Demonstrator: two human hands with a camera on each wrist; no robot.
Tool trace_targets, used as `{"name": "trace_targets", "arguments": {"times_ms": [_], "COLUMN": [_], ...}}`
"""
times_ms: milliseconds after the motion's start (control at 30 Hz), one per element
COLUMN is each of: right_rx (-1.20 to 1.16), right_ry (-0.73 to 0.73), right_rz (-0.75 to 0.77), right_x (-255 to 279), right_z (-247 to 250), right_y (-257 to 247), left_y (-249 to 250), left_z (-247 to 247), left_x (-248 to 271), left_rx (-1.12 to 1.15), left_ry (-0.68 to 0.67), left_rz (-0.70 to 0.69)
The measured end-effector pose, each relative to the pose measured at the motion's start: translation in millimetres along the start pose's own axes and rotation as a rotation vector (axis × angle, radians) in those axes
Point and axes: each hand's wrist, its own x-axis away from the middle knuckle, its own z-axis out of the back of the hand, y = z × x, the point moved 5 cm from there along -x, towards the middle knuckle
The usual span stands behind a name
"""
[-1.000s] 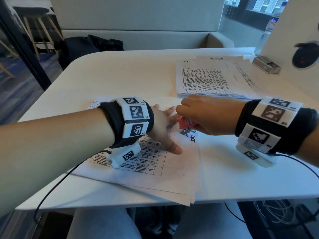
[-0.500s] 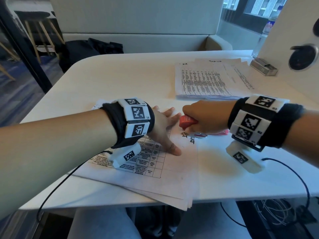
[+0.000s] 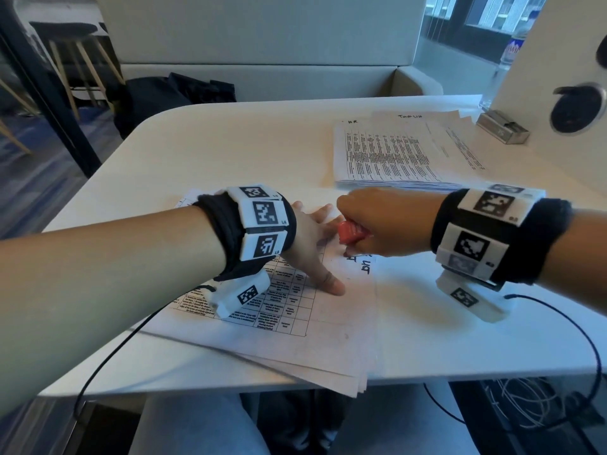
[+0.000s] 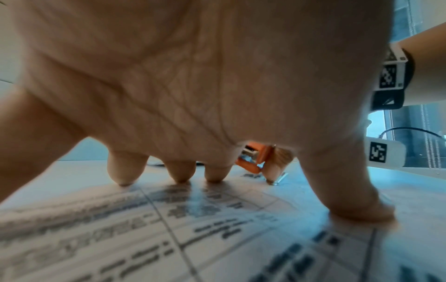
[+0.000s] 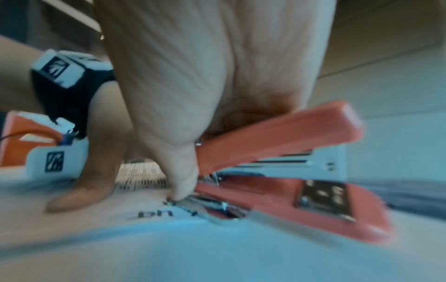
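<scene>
The paper stack (image 3: 328,336) is being pinned to the table (image 3: 230,152) by the left hand (image 3: 308,244), its fingers spread straight. The red stapler (image 3: 349,232) is being gripped by the right hand (image 3: 387,221), and its metal tail is being set at the stack's far corner, probably on 1 staple. Gentle levering is being called for next.

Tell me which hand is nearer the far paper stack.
Right. The right hand sits just before the far paper stack; the left hand presses the near sheets, further off.
</scene>
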Motion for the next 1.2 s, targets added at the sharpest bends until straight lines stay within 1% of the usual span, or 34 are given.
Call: {"name": "trace_targets", "arguments": {"times_ms": [67,167,267,400,567,633,733,767,800,867,900,933,967,1000,1067,1133,1200], "right_rx": [0.119,0.262,0.302,0.266,0.391,0.408,0.275,0.192,0.107,-0.043,-0.103,-0.150,-0.171,-0.162,-0.078,0.059,0.198], "right_ry": [0.107,0.253,0.355,0.391,0.524,0.535,0.452,0.403,0.336,0.113,0.033,0.000,-0.005,0.002,0.055,0.185,0.315], "right_rz": [0.146,0.303,0.439,0.544,0.635,0.663,0.600,0.532,0.409,0.097,-0.002,-0.044,-0.046,-0.019,0.091,0.294,0.507], "right_x": [4.3,9.3,13.6,21.0,26.1,26.7,25.4,23.3,19.2,8.7,5.7,3.7,2.6,2.0,4.4,11.8,19.6], "right_z": [6.9,13.1,13.9,12.7,5.8,4.3,8.1,9.6,10.0,0.2,-5.6,-9.0,-9.1,-7.9,-1.8,6.9,8.2], "right_y": [-10.4,-20.1,-25.6,-27.6,-29.2,-28.5,-23.6,-21.1,-16.6,0.5,6.9,9.4,8.8,6.1,-2.3,-16.4,-25.8], "left_y": [2.3,8.9,12.9,10.9,4.1,2.4,0.6,-0.4,-1.3,-2.4,-2.2,-1.7,-1.5,-0.9,1.9,8.3,10.7], "left_z": [1.6,5.6,8.3,5.7,-0.1,-0.7,-1.8,-2.3,-2.3,-2.2,-1.6,-1.2,-1.3,-1.5,-0.3,4.1,6.8], "left_x": [3.9,10.5,15.4,11.5,-3.8,-5.9,-8.5,-9.4,-9.9,-9.9,-8.8,-7.4,-7.6,-7.3,-3.3,3.6,8.5], "left_rx": [-0.009,-0.015,-0.005,0.025,-0.009,-0.020,0.003,0.005,-0.001,-0.023,-0.025,-0.024,-0.026,-0.033,-0.033,-0.015,0.008], "left_ry": [0.001,0.034,0.072,0.092,0.061,0.060,0.066,0.062,0.055,0.040,0.037,0.034,0.031,0.031,0.036,0.073,0.083], "left_rz": [-0.002,-0.043,-0.080,-0.104,-0.097,-0.075,-0.077,-0.070,-0.053,-0.010,0.003,0.009,0.011,0.009,-0.012,-0.073,-0.091]}}
